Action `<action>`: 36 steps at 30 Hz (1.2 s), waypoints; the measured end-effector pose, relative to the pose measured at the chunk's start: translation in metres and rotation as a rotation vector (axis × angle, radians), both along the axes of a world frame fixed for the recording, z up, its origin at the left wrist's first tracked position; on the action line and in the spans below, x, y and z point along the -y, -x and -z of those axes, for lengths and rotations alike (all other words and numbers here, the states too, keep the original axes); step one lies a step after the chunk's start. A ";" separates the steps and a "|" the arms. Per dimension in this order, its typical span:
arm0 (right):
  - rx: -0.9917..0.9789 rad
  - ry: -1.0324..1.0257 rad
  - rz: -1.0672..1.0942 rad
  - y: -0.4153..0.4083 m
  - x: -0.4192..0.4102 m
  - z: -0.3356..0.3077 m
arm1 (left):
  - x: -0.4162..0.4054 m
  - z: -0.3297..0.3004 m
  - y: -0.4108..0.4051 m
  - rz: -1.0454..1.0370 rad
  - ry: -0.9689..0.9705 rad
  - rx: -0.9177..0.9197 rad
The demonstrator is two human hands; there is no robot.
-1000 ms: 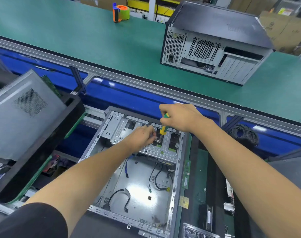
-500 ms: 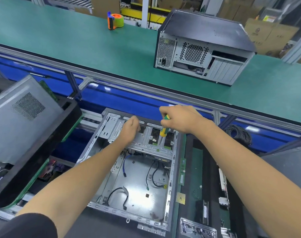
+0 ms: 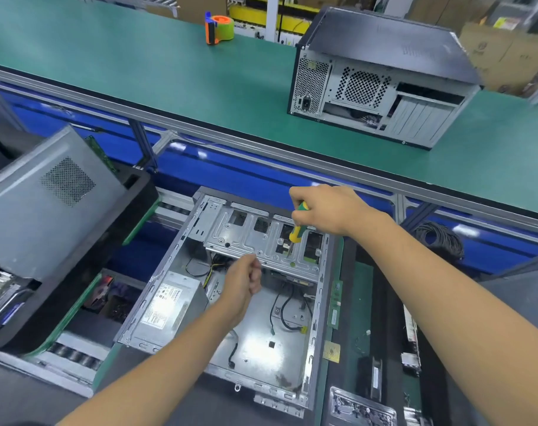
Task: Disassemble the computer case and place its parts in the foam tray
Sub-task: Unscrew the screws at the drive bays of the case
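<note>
Right hand (image 3: 329, 210) is gripping the screwdriver (image 3: 298, 229), shaft pointing down onto the drive bracket (image 3: 255, 238) across the far end of the open computer case (image 3: 218, 302). Left hand (image 3: 244, 279) is hovering just nearside of the bracket, fingers curled, possibly pinching a screw; motion blur is obscuring this. Right hand is nearer the fastener.

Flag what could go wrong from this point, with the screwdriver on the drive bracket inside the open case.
1. The left hand is curled just below the drive bracket; if the screwdriver in the right hand slips, its tip could jab it.
2. A freed screw could drop among the loose cables on the case floor and be hard to find.
</note>
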State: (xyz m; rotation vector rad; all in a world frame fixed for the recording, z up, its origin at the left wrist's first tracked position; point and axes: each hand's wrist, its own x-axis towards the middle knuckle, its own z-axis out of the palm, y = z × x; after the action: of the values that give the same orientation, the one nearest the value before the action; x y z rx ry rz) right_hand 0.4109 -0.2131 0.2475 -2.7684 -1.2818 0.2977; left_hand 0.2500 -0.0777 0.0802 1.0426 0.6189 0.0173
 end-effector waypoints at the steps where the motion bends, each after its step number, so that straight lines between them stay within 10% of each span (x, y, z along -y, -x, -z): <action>1: -0.003 -0.005 -0.002 0.001 -0.002 0.001 | 0.006 0.009 0.006 0.025 -0.048 -0.066; 16: -0.039 -0.031 -0.035 0.002 -0.015 0.011 | 0.023 0.036 0.014 -0.107 -0.655 0.079; 23: 0.020 -0.040 -0.074 0.003 -0.022 0.013 | -0.030 -0.002 -0.044 0.357 -1.195 0.117; 36: -0.026 -0.123 0.042 0.000 -0.029 0.022 | -0.065 0.012 -0.076 0.778 -1.326 0.375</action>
State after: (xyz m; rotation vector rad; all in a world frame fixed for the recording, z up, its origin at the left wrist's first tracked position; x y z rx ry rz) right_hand 0.4113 -0.1840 0.2253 -2.6752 -1.1927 0.2421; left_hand 0.3258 -0.0130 0.0686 2.4355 -0.2870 -0.0668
